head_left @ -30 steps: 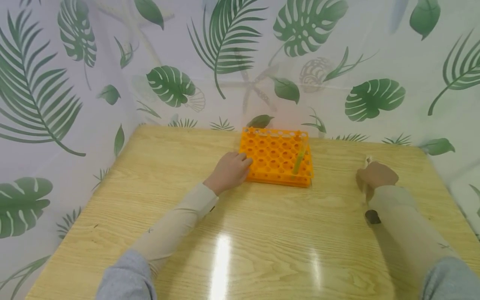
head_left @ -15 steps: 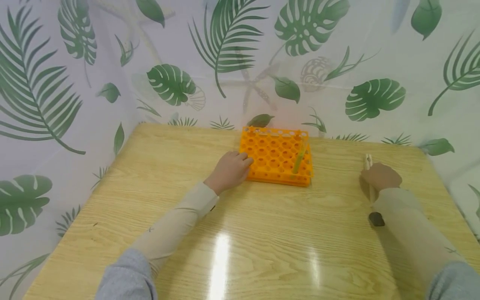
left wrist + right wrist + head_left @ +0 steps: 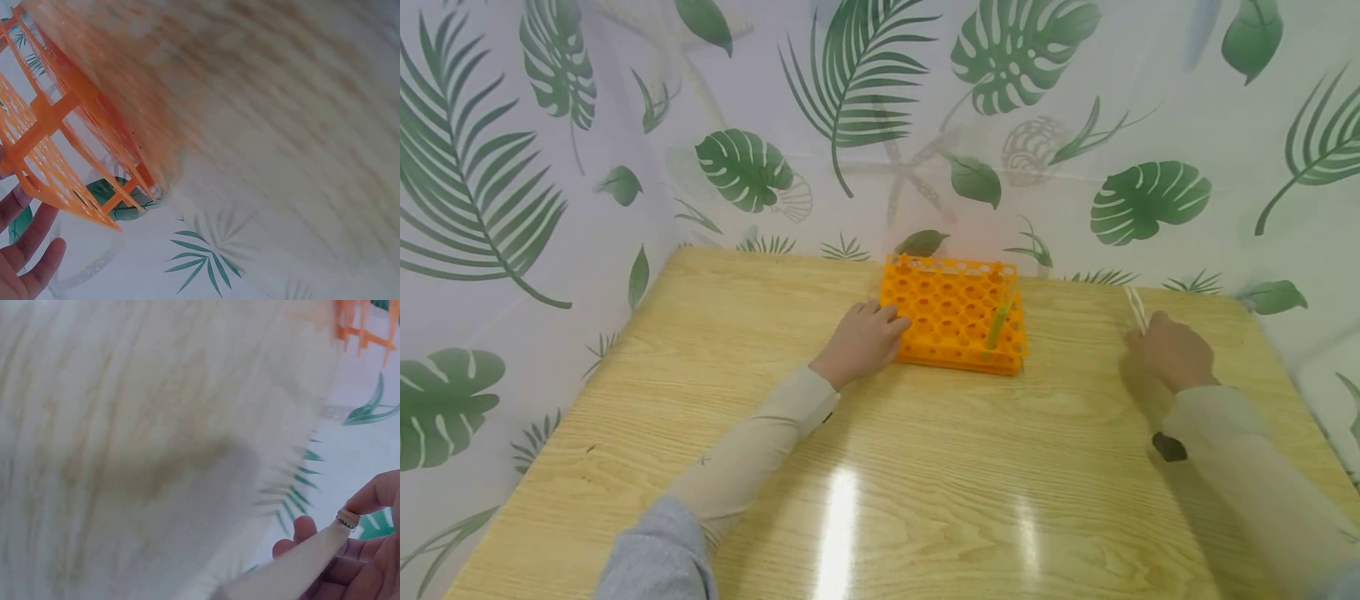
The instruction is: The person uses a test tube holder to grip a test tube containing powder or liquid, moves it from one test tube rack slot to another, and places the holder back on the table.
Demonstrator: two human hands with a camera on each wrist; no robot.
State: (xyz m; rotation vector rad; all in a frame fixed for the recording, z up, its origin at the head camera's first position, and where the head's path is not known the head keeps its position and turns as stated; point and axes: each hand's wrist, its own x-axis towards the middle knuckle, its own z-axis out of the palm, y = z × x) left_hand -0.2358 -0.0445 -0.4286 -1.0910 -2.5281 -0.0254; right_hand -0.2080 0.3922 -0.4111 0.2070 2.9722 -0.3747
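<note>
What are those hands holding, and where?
The right hand holds a wooden clamp near its metal ring; the left hand grips the orange rack by its left end.

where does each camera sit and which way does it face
Head: worn on the head, facing forward and down at the table, orange rack and leaf-print backdrop; left hand, right hand and sleeves show.
Left wrist: on that wrist, facing the rack's end; left-hand fingers show.
Right wrist: on that wrist, facing the pale tool in the right hand.
Shared: head and right wrist both show the pale tool and orange rack.
</note>
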